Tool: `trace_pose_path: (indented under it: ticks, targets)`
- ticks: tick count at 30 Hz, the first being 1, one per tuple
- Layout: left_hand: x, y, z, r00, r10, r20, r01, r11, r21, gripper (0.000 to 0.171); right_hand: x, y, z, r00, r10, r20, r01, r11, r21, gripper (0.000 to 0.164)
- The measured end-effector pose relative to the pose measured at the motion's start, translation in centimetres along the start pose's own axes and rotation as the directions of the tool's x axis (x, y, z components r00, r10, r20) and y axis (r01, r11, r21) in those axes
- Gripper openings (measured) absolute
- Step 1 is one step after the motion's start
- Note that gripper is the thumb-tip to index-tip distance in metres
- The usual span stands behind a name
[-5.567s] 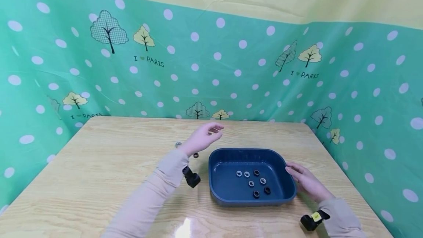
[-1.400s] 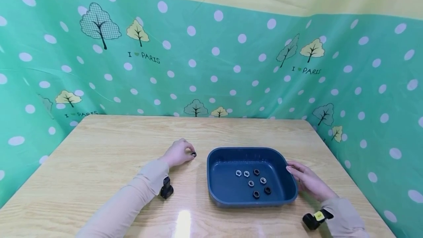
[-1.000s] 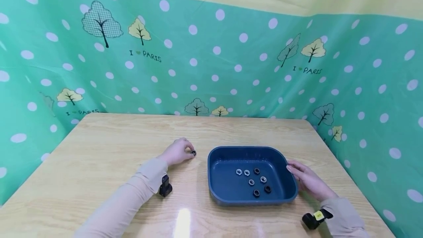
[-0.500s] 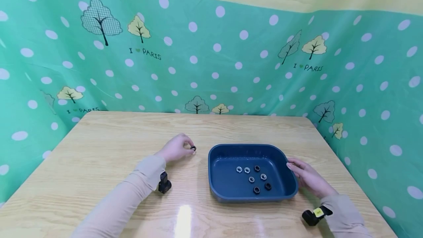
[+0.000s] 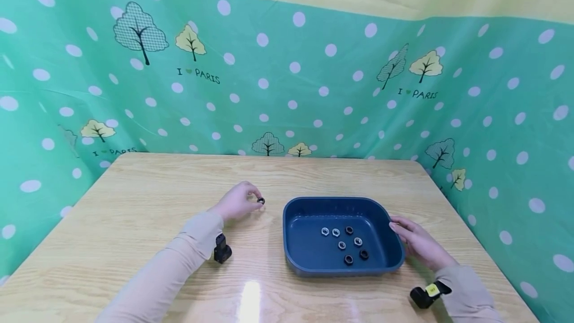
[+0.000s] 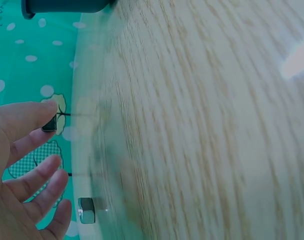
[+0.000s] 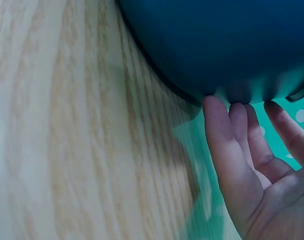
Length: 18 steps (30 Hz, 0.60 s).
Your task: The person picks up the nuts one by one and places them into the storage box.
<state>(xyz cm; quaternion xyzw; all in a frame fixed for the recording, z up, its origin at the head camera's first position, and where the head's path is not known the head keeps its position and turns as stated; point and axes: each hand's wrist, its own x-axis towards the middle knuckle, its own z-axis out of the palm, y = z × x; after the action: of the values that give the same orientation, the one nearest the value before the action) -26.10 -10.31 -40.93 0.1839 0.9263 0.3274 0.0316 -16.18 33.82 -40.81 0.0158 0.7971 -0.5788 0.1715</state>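
Note:
My left hand [image 5: 237, 201] pinches a dark hex nut [image 5: 261, 201] between thumb and index finger, left of the blue bin [image 5: 289, 258]. In the left wrist view the dark nut shows as a black block [image 6: 50, 124] at the thumb tip, while the other fingers are spread and hold nothing. A silver nut [image 6: 86, 210] stands on the table below those fingers; the hand hides it in the head view. My right hand [image 5: 419, 244] rests at the bin's right side. In the right wrist view its extended fingertips [image 7: 214, 107] touch the bin's outer wall [image 7: 232, 55].
Several silver and dark nuts lie apart on the bin's floor, among them a silver nut [image 5: 325, 232] and a dark nut [image 5: 364, 254]. The wooden table [image 5: 134, 213] runs back to a green dotted cloth [image 5: 291, 83], which also hangs at both sides.
My left hand has come back leftward from beside the bin's far left corner and taken the dark nut in a pinch. In the last second it barely shifts. The right hand stays at the bin.

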Motion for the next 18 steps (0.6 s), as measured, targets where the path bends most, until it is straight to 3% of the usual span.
trace_pose_path:
  ticks: [10, 18]
  targets:
    - [-0.7, 0.3, -0.8, 1.0, -0.014, -0.006, 0.014, 0.998, -0.069, 0.012, -0.1, 0.1, 0.2, 1.0, 0.004, -0.021, -0.004, 1.0, -0.008, 0.061]
    - [-1.1, 0.4, -1.2, 1.0, -0.001, -0.02, -0.001, 0.998, -0.061, 0.01, -0.1, 0.1, 0.2, 1.0, -0.002, -0.023, 0.001, 1.0, -0.013, 0.062]
